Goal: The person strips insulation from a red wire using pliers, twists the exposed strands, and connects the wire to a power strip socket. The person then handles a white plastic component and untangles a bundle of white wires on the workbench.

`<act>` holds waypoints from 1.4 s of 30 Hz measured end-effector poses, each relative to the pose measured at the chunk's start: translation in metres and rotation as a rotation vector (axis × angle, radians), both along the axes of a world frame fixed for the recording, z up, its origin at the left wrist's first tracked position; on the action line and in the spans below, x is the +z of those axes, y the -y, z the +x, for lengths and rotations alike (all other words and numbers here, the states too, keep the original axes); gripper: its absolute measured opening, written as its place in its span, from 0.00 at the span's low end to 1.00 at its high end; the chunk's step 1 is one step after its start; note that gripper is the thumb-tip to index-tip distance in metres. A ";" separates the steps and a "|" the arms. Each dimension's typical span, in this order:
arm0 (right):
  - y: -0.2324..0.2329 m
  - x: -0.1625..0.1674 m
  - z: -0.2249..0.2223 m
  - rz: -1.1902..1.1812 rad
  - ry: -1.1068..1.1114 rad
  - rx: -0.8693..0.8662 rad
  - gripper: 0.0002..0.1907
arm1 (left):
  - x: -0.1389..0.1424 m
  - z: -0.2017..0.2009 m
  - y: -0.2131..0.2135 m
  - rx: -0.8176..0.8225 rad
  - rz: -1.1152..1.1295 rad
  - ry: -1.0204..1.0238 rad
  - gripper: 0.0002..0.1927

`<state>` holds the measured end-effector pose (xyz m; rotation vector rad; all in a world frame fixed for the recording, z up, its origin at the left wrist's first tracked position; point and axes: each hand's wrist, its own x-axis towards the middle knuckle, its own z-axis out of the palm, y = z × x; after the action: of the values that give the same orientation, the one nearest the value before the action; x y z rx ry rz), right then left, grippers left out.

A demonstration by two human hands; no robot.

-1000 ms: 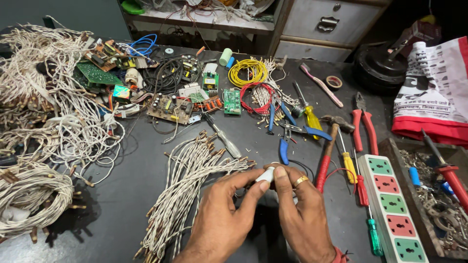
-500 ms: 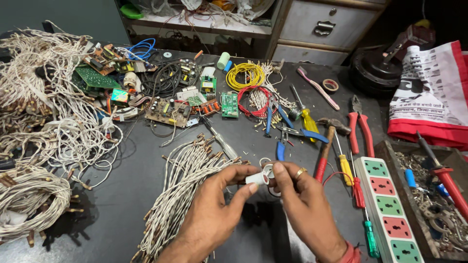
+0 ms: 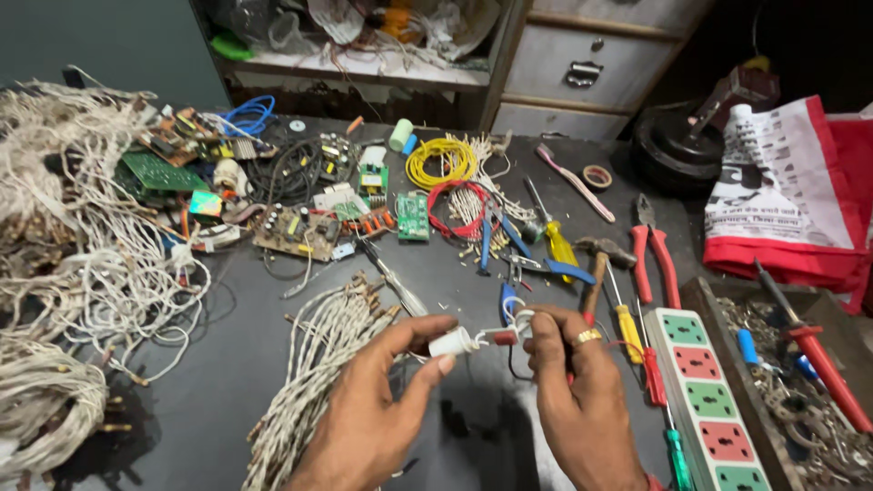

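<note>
Head cam: the left hand (image 3: 377,414) pinched a small white connector (image 3: 452,342) at its fingertips, and the right hand (image 3: 577,391) gripped the red-tipped wire end (image 3: 506,337) going into it. Looked mid-join to me, not seated. A bundle of white leads (image 3: 314,364) lay just left of the hands, apparently waiting.

On the dark grey tabletop (image 3: 227,364), the power strip (image 3: 709,400) is white with sockets alternating green and red. Just left of it lie screwdrivers with yellow (image 3: 629,323), red (image 3: 653,377) and green (image 3: 677,459) handles. Farther left of the strip, a small white cylinder (image 3: 452,343) carries a red wire stub (image 3: 506,337). Beyond the strip, red-handled pliers (image 3: 657,259), then coils of yellow wire (image 3: 441,162) and red wire (image 3: 455,205).
</note>
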<state>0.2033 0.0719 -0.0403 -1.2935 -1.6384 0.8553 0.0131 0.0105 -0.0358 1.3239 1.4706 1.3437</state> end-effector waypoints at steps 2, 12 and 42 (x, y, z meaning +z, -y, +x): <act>-0.005 -0.007 0.002 -0.120 -0.023 -0.040 0.14 | 0.002 -0.002 0.000 0.005 -0.049 -0.015 0.19; -0.010 -0.014 0.020 -0.178 -0.267 0.201 0.12 | 0.016 -0.009 0.003 0.067 0.025 -0.182 0.17; 0.001 0.001 -0.005 -0.109 -0.231 0.144 0.14 | 0.013 0.002 0.005 -0.004 -0.128 -0.053 0.20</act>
<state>0.1979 0.0709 -0.0390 -1.1128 -1.5317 1.1509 0.0152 0.0055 -0.0225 1.2881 1.5617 1.1994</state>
